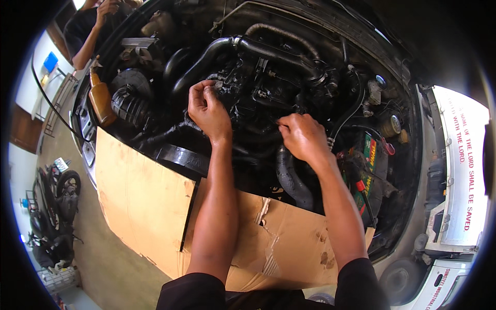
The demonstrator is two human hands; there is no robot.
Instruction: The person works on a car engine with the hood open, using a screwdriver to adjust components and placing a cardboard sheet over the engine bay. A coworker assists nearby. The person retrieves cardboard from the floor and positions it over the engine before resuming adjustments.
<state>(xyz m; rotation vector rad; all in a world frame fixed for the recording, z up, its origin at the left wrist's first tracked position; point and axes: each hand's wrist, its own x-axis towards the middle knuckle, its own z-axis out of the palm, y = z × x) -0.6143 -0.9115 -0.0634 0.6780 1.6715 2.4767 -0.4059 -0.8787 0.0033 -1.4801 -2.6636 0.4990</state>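
Beyond the cardboard (142, 201), I watch remotely as one thick lower hose (289, 175) runs near to far, its upper end just beside the right hand (306, 134), fingers curled in. Over the engine (261, 95), the left hand (211, 113) draws thumb and forefinger together; what either grip holds, I cannot tell. One amber bottle (102, 103), contents unclear, tilts at left, neck pointing away

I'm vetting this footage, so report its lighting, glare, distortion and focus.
In the head view, shadow hides much of the engine; in the head view, glints streak the thick black hose; in the head view, the white panel curves near the rim, while the left hand and right hand look fairly sharp.
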